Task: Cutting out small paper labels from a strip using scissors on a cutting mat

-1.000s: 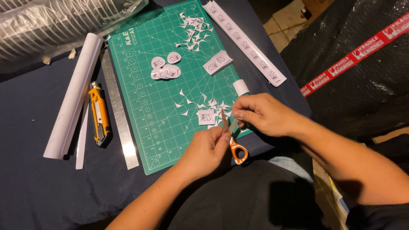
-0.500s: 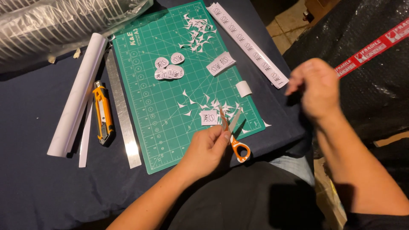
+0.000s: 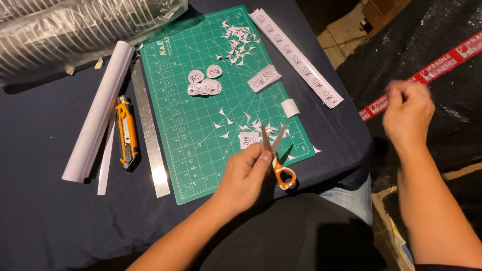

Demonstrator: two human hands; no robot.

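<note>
Left hand (image 3: 246, 175) fingers grip open scissors (image 3: 275, 155) upright; right hand (image 3: 407, 113) raised aside, fingers pinched together.

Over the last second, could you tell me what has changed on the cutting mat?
The right hand left the scissors and swung right, off the cutting mat, to hang blurred over the black wrapped bundle. The left hand kept holding the scissors, blades open, over the mat. Cut-out labels, utility knife and steel ruler stayed put.
</note>
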